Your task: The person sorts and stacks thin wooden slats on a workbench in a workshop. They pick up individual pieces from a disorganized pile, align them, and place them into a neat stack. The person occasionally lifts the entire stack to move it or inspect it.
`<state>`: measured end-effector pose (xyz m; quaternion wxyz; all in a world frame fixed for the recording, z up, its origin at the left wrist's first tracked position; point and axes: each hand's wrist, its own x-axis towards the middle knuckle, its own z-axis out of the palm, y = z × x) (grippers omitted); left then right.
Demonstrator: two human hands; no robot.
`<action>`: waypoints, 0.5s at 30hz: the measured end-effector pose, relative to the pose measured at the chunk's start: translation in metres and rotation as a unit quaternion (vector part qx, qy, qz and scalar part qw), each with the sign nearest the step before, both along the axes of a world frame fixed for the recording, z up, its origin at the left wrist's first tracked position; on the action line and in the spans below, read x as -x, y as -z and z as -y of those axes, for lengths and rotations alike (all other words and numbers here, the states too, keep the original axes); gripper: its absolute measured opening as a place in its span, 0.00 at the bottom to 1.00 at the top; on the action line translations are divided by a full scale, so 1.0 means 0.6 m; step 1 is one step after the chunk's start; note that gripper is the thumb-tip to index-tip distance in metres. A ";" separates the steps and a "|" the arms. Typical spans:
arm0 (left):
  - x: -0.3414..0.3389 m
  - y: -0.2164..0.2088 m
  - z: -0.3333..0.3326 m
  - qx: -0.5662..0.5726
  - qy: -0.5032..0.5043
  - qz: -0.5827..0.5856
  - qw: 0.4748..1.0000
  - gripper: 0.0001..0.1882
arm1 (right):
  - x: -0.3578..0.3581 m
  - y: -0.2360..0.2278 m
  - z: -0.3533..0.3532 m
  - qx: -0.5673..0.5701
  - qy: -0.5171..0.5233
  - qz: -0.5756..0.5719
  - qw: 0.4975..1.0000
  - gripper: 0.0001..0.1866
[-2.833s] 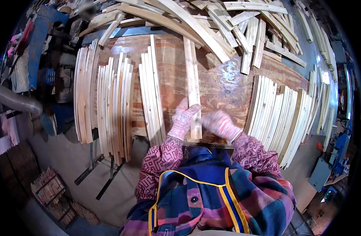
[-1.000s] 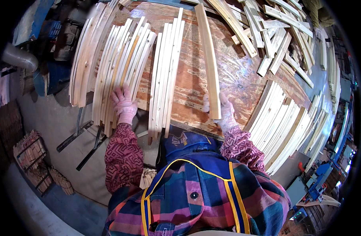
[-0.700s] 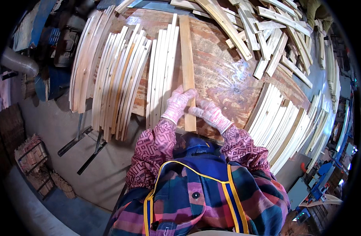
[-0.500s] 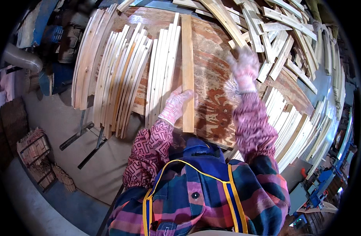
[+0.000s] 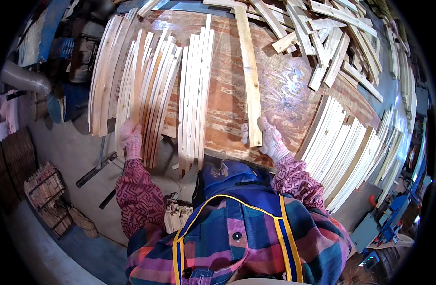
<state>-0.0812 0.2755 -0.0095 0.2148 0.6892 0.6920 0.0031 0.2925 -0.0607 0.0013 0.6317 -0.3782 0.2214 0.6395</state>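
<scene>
My left hand, in a pale knitted glove, is closed on the near end of a wooden strip. That strip lies along the second bundle of strips on the left. In the middle of the plywood tabletop, a wooden board lies lengthwise, its far end by the loose pile. My right hand, gloved alike, grips this board near its closer end, thumb on the right side and fingertips showing on the left. Between my hands stands another bundle of pale strips.
A jumbled pile of boards covers the far right. More strips lie in rows at the right edge, and wider boards at far left. Bundled wood rests on the floor at left. Dark metal bars jut out below the left bundles.
My left hand has carried its strip from the middle to the left bundle. My right hand has come back from the pile's side and now grips a board in the middle.
</scene>
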 end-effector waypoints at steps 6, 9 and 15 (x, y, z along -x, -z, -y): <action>-0.148 -0.079 0.070 -0.171 0.141 -0.017 0.975 0.39 | 0.035 -0.051 -0.032 -0.052 -0.127 0.193 0.972 0.33; -0.327 -0.067 0.211 0.143 0.151 0.406 0.890 0.33 | 0.057 -0.060 -0.058 -0.068 -0.265 0.482 0.832 0.34; -0.414 -0.040 0.306 -0.079 0.247 0.095 0.961 0.36 | -0.101 -0.136 -0.132 0.031 -0.510 0.439 0.739 0.19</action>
